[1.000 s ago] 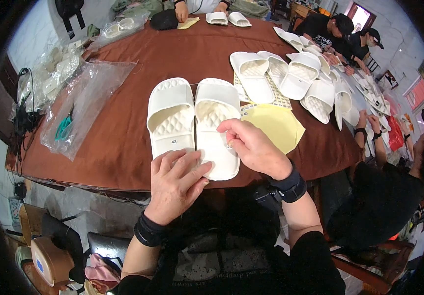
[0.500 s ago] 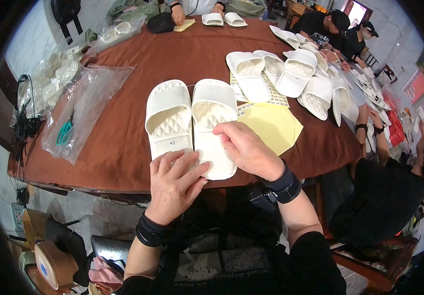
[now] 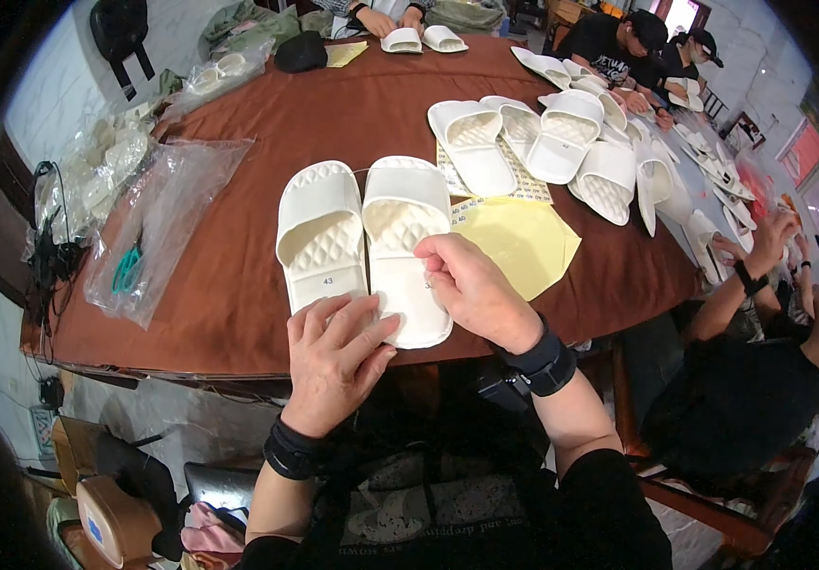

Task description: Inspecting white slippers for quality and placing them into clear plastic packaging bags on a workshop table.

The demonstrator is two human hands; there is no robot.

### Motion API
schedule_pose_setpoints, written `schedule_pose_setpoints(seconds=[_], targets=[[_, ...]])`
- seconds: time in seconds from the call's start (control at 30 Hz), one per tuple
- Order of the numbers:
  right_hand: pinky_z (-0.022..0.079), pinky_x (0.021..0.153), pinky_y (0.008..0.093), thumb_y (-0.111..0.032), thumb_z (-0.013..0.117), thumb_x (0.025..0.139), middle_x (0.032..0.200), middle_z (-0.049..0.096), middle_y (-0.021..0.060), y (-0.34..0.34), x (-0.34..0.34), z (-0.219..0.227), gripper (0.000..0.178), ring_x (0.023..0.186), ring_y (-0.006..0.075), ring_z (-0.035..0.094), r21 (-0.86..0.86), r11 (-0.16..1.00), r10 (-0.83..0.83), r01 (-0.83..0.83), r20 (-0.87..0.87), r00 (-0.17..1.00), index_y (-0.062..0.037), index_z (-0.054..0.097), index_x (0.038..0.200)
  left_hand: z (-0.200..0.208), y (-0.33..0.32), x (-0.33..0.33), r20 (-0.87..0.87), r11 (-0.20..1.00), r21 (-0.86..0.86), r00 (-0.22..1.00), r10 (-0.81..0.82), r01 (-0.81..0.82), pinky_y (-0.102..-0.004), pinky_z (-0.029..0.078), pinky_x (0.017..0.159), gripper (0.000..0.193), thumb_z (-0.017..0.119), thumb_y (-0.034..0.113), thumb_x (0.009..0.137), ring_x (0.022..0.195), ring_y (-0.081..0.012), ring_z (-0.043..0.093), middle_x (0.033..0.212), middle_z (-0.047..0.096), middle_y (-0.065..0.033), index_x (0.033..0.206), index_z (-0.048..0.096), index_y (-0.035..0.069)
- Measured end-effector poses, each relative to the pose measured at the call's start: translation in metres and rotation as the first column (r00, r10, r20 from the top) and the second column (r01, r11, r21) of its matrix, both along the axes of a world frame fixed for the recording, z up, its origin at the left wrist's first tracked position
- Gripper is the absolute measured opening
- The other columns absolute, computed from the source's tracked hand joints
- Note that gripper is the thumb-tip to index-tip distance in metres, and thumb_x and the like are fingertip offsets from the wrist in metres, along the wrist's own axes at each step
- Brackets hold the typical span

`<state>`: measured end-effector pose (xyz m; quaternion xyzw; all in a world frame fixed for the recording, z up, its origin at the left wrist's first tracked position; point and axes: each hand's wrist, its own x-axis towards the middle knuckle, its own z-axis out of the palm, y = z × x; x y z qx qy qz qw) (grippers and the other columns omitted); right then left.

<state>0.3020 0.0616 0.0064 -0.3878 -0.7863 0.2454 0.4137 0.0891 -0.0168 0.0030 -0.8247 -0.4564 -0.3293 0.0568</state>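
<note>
Two white slippers with quilted insoles lie side by side at the table's near edge: a left slipper (image 3: 322,217) and a right slipper (image 3: 407,204). A small printed sticker (image 3: 328,281) is on the left one's insole. My left hand (image 3: 331,356) rests across the heels, fingers stretched and apart, holding nothing. Over the right slipper's insole, my right hand (image 3: 480,285) is closed with its fingers curled. At its thumb and fingertips a second small sticker (image 3: 427,283) shows in part; the rest is hidden by the hand.
Yellow sheets (image 3: 518,247) lie to the right, with several white slippers (image 3: 561,138) heaped beyond. Teal scissors (image 3: 127,269) lie with a clear plastic bag (image 3: 167,223) at left. A black cap (image 3: 301,53) is at the far edge. Other people work across and at right.
My hands stay almost in place. A bit of the second sticker now shows beside my right fingertips. The view has shifted slightly; people at the right have moved their arms.
</note>
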Motion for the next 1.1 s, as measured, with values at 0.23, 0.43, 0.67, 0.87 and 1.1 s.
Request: schedule_pose_setpoints(seconds=[0.23,0.43,0.67,0.87,1.1], targets=[[0.050,0.079,0.0416,0.001,0.057,0.086,0.097,0.061,0.0188,0.002,0.001,0.002,0.018,0.092,0.0375,0.060,-0.062,0.998,0.000,-0.001,-0.016,1.000,-0.0008,0.055,0.103,0.001,-0.001,0.001,-0.012,1.000,-0.002,1.000,0.006,-0.006,-0.0426,0.039,0.093,0.034,0.075,0.021,0.076,0.111,-0.0260,0.056,0.121,0.063,-0.0013,0.110,0.070,0.020],[0.049,0.079,0.0431,0.001,0.057,0.086,0.096,0.060,0.0192,0.003,-0.002,-0.005,0.014,0.092,0.0390,0.059,-0.007,1.000,-0.025,0.024,-0.038,0.999,-0.0009,0.054,0.100,0.002,-0.001,0.001,-0.019,1.000,-0.003,1.000,0.002,-0.002,-0.0422,0.038,0.092,0.034,0.074,0.022,0.077,0.111,-0.0258,0.056,0.121,0.063,-0.0018,0.110,0.070,0.020],[0.049,0.075,0.0382,0.000,0.058,0.086,0.092,0.059,0.0159,0.004,-0.004,-0.008,0.015,0.085,0.0317,0.059,0.072,0.995,-0.064,0.068,-0.054,0.996,-0.0007,0.055,0.101,0.002,-0.001,0.001,-0.029,1.000,-0.011,1.000,0.002,-0.002,-0.0419,0.038,0.093,0.034,0.074,0.024,0.078,0.111,-0.0257,0.056,0.121,0.063,-0.0019,0.111,0.070,0.020],[0.049,0.078,0.0406,-0.003,0.061,0.086,0.096,0.059,0.0173,0.002,0.001,-0.003,0.018,0.088,0.0335,0.060,-0.119,0.993,-0.026,0.010,-0.136,0.990,-0.0003,0.055,0.102,0.002,-0.001,0.003,-0.028,1.000,-0.003,1.000,0.003,-0.003,-0.0419,0.038,0.093,0.034,0.074,0.023,0.077,0.110,-0.0256,0.056,0.120,0.064,-0.0021,0.111,0.070,0.020],[0.050,0.073,0.0313,-0.007,0.065,0.088,0.093,0.061,0.0080,0.009,-0.001,-0.017,0.021,0.081,0.0200,0.059,-0.013,0.998,-0.066,0.065,-0.071,0.995,-0.0029,0.057,0.107,0.003,-0.002,0.003,-0.022,1.000,-0.013,1.000,0.003,-0.004,-0.0422,0.038,0.093,0.035,0.073,0.021,0.077,0.112,-0.0256,0.055,0.120,0.064,-0.0029,0.112,0.070,0.019]])
